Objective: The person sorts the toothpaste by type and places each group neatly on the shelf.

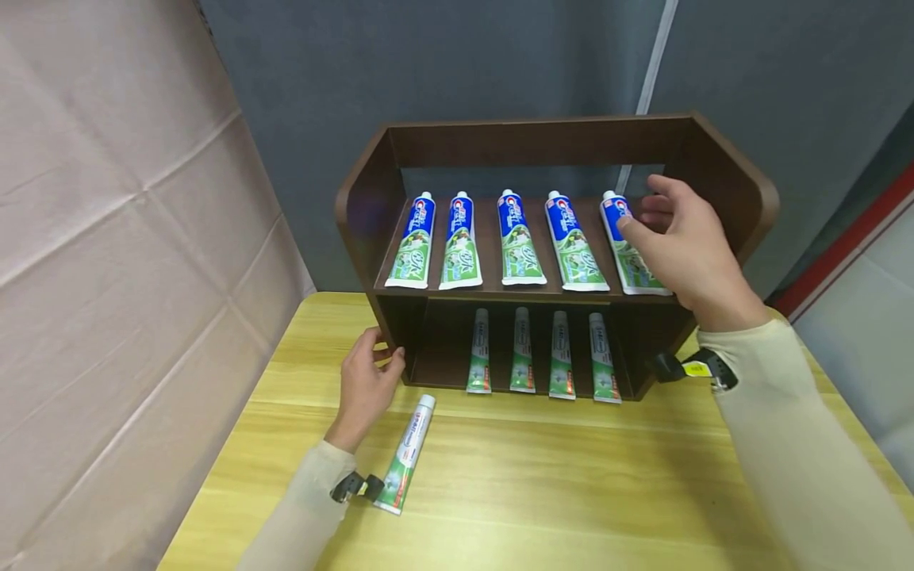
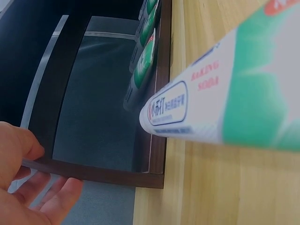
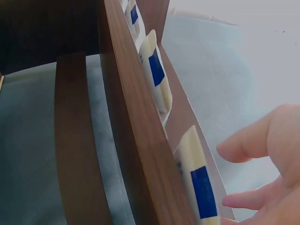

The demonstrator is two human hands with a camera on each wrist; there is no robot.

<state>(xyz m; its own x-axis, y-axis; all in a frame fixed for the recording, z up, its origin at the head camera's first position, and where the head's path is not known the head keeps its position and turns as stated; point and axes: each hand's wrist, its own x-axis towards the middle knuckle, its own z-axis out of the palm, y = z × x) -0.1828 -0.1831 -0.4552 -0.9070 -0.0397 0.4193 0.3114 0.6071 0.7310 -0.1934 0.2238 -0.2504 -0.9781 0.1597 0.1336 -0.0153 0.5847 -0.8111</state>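
Observation:
My left hand (image 1: 367, 388) grips the left side panel of a dark brown two-tier shelf (image 1: 535, 143), with the thumb on one side of the panel edge and fingers on the other. Beside that hand, a white and green toothpaste tube (image 1: 410, 452) lies on the table, its cap towards the shelf; it looms large in the left wrist view (image 2: 197, 103). At the upper tier's right end, my right hand (image 1: 689, 246) hovers with fingers spread by the rightmost blue, white and green toothpaste tube (image 1: 631, 268). A gap shows between fingers and tube in the right wrist view.
Several blue-capped-end Crest tubes (image 1: 518, 242) lie in a row on the upper tier, caps to the back. Below, several green and grey tubes (image 1: 522, 353) line the lower tier. The wooden table (image 1: 543, 484) meets a grey partition (image 1: 464, 63) behind; pale cloth (image 1: 121, 198) hangs left.

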